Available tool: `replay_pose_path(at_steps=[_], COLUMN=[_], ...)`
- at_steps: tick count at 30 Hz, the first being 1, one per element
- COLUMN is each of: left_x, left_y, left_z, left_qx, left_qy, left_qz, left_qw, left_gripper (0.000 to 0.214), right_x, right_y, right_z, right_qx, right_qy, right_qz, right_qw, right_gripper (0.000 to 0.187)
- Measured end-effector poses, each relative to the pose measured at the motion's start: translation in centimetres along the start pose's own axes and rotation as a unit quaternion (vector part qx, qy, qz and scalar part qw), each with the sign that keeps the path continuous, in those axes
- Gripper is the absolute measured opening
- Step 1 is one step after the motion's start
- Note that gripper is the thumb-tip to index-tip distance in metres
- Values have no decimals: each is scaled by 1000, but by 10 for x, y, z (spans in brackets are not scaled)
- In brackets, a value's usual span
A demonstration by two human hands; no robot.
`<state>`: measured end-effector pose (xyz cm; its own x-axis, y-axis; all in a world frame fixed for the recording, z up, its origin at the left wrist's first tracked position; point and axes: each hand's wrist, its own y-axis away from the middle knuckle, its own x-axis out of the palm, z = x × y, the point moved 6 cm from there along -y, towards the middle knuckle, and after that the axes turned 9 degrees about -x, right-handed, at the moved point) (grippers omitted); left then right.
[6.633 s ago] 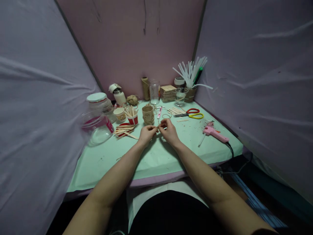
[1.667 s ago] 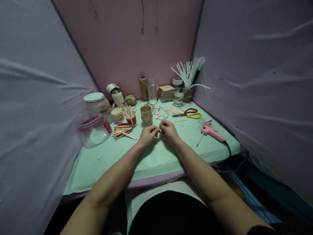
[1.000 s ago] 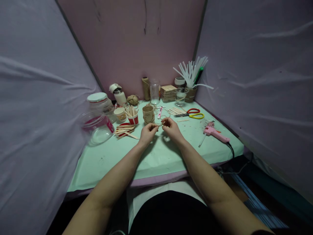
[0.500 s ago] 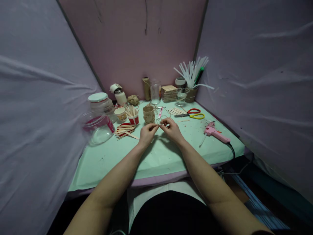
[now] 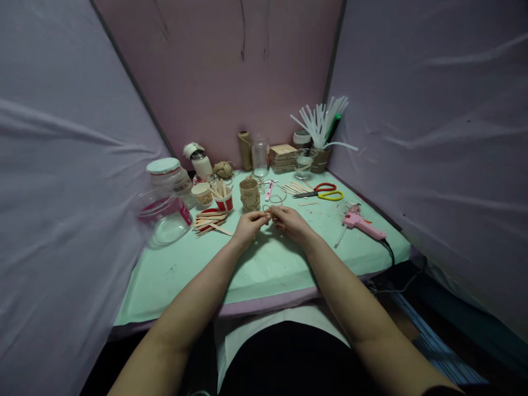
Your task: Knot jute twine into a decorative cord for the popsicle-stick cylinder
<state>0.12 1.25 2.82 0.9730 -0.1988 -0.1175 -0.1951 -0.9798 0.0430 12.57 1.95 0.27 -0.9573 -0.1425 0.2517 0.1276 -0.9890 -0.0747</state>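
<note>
My left hand (image 5: 250,226) and my right hand (image 5: 287,221) meet fingertip to fingertip over the middle of the table. Both are closed in a pinch on a thin piece of twine (image 5: 266,208), which loops up between them. More of the twine (image 5: 277,199) curls on the cloth just beyond my fingers. Right behind my left hand stands a brown cup-like holder (image 5: 249,196) with a pale decoration on its side. A small pink and white tool (image 5: 269,191) lies past it.
Red-and-yellow scissors (image 5: 319,192) and a pink glue gun (image 5: 363,224) lie to the right. Craft sticks (image 5: 211,221), a red paper cup (image 5: 224,202) and clear jars (image 5: 167,225) stand left. Along the back are a twine ball (image 5: 224,170), square tiles (image 5: 283,158) and white glue sticks (image 5: 319,126).
My right hand has turned and lowered a little, its fingers now closer to the left fingertips. The twine loop between them has shifted. The whole view has moved slightly.
</note>
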Motion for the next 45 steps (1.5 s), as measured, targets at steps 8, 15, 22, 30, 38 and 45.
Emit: replay_pose_path(at_steps=[8,15,22,30,38,45], left_x=[4,3,1,-7,-15,-14], left_y=[2,0,-1,-5,-4,-4], left_z=[-2,1,2,3,2,2], left_qx=[-10,11,14,26,86,102], left_qy=[-16,-14,-10,-22,-154,-164], left_qz=[12,10,5,-43,-126,-120], left_qw=[1000,1000,1000,999,976,974], left_gripper=[30,29,31,28,19,18], right_x=[-18,-33,-36,-40,16,16], right_y=[-1,-3,-2,-5,17,13], right_z=[5,1,-1,4,39,37], right_qx=[-60,-57,-51,-101,-418,-410], right_qy=[12,16,32,215,410,418], right_qz=[-122,-207,-226,-223,-15,0], right_qw=[991,976,972,945,811,811], right_gripper=[35,32,29,27,19,12])
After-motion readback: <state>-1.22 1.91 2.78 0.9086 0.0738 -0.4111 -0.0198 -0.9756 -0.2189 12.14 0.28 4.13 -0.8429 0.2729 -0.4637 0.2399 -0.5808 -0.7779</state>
